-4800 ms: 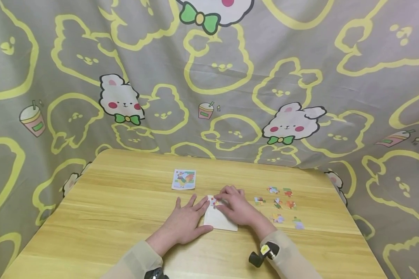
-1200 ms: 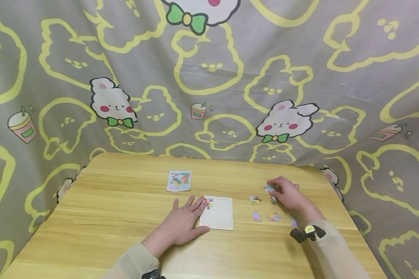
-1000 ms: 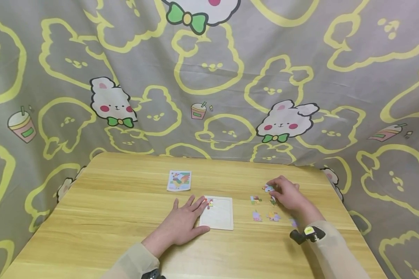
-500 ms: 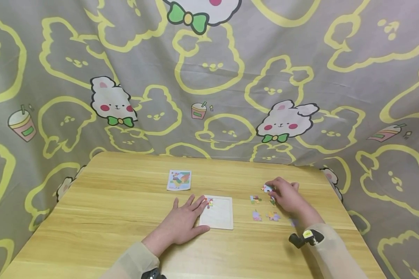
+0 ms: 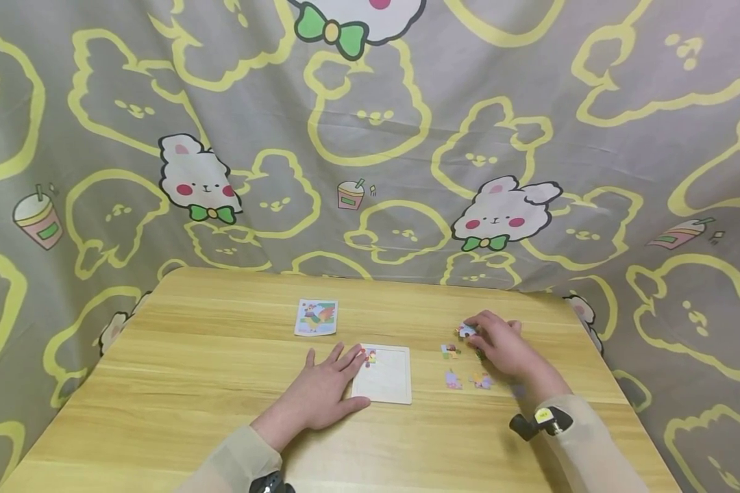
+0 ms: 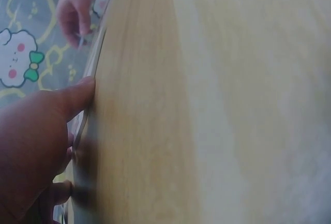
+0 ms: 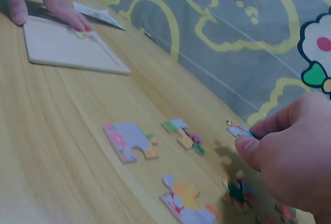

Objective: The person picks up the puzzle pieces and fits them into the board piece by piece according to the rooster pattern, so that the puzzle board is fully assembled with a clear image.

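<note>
My left hand [image 5: 321, 394] lies with straight fingers at the left edge of a white puzzle tray [image 5: 388, 383], fingertips on its upper left corner and thumb by its lower left. In that corner sits a colourful jigsaw piece [image 5: 371, 355], partly under the fingertips. Over to the right, my right hand [image 5: 502, 344] pinches another jigsaw piece [image 7: 239, 130], blue and white with some red, between thumb and fingers. The right wrist view shows it raised, its shadow on the table below. Most of this piece is hidden by the fingers.
Several loose jigsaw pieces lie right of the tray, among them a lilac one with pink flowers [image 7: 129, 141] and a yellow and lilac one [image 5: 481, 381]. A rooster picture card [image 5: 316, 317] lies behind the tray. A patterned curtain [image 5: 401, 137] hangs behind the wooden table [image 5: 210, 383].
My right hand has left the tray for the loose pieces on the right. It has taken hold of one and shifts it slightly left. My left hand stays at the tray.
</note>
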Motion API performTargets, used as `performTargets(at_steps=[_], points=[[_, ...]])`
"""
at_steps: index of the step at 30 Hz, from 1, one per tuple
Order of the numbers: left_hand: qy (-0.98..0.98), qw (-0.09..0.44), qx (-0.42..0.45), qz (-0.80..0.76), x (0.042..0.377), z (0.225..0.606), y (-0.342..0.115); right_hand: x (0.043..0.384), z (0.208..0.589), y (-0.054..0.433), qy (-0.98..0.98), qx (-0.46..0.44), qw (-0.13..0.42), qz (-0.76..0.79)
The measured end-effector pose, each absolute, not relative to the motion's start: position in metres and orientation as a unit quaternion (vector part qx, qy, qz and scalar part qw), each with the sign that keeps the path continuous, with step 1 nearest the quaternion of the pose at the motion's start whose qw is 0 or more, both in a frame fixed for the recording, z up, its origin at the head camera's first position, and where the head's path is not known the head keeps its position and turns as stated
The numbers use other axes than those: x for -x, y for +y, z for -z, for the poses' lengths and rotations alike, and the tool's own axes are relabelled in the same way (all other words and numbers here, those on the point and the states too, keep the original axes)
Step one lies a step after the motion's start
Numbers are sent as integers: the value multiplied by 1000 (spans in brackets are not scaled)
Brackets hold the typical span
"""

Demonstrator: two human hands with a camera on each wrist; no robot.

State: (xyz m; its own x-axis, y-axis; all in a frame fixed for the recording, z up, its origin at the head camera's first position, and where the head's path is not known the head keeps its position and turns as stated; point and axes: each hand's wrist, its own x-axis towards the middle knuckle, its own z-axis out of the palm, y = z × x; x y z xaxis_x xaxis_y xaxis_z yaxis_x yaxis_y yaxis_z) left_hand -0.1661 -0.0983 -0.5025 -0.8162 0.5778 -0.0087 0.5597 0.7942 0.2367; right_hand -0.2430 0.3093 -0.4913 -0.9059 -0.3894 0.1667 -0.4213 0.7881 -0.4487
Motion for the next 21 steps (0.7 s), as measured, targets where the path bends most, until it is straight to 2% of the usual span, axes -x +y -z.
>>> performTargets(at_steps=[10, 21], points=[[946, 33, -300, -114, 166, 503, -99, 237, 473, 286, -930, -250, 14, -270], [947, 37, -299, -115, 166, 500, -99, 229, 462, 264, -918, -284, 33, -274]])
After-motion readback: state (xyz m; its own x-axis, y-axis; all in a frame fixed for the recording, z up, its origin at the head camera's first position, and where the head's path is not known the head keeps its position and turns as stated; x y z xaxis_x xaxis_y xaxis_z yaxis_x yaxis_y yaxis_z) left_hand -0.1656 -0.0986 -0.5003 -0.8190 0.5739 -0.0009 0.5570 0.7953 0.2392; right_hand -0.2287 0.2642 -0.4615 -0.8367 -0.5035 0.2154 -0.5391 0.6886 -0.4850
